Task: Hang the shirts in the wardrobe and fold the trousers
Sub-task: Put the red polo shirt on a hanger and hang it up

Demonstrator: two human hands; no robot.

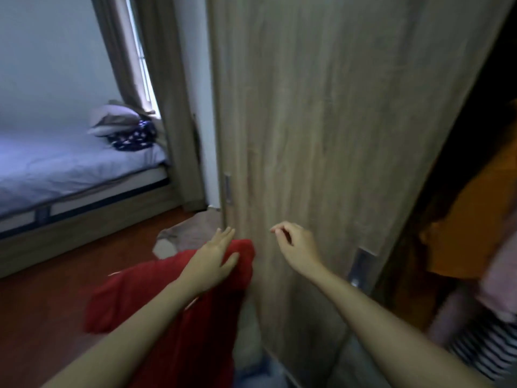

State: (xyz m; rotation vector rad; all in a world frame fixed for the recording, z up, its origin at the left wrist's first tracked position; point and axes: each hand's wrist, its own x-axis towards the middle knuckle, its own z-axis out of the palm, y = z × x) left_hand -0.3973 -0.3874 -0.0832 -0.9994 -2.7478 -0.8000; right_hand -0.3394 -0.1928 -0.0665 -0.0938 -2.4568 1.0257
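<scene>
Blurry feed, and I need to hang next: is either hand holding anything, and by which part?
Right hand holds nothing. Left hand lies on the red garment's top edge, fingers straight; no grip shows.

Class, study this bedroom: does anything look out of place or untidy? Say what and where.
A beige cloth lies crumpled on the floor at the foot of the wardrobe door, beyond the left hand. A dark starred garment sits bundled on the bed. Neither is hung or folded.

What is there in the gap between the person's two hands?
Head view: between the left hand and right hand lies only a corner of the red cloth garment, with the brown wood-grain wardrobe door behind.
</scene>
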